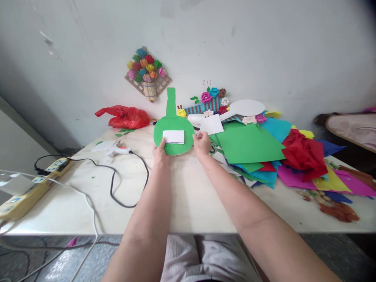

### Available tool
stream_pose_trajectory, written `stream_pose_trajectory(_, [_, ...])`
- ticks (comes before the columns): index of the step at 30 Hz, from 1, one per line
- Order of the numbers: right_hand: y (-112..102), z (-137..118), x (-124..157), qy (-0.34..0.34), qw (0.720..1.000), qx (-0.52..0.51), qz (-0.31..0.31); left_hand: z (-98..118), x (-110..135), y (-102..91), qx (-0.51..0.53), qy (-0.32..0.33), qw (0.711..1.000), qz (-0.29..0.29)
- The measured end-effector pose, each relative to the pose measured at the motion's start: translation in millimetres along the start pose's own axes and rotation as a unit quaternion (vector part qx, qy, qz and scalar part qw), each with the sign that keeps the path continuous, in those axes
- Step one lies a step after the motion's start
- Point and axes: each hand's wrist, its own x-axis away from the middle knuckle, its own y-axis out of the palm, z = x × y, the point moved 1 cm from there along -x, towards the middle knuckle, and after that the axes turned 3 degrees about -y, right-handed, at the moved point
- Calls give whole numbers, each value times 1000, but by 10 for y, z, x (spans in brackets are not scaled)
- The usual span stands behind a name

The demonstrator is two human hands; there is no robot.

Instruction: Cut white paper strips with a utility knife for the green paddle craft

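A green paddle-shaped cutout [173, 123], a round disc with a long neck, lies on the table with its neck towards the wall. Across its disc rests a small white rectangle [174, 136] with a dark line along its lower edge. My left hand [160, 152] grips the disc's lower left rim, the thumb on top by the rectangle's corner. Beside the disc's right edge, my right hand [202, 143] is closed in a pinch; what sits between its fingertips is too small to make out. A white card [211, 124] lies just beyond that hand.
A glue gun [119, 150] with a black cord and a power strip [35, 186] are on the left. Green sheets [249, 143] and crumpled red paper [305, 154] pile up on the right. A red plastic bag [126, 116] and paper flowers [214, 94] stand along the wall.
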Motion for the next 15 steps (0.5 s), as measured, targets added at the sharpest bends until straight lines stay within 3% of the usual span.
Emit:
stream_pose_trajectory(3, [25,13,16,-9,998,-21,56,4,8,2,-5,-4,1000,0])
stream_pose_trajectory(9, [220,84,43,-57,990,-125,-44,15,23,10,1,-9,1000,12])
stream_pose_trajectory(15, [289,256,-12,-134,985,-89,-69,6,34,23,26,-13,1000,-6])
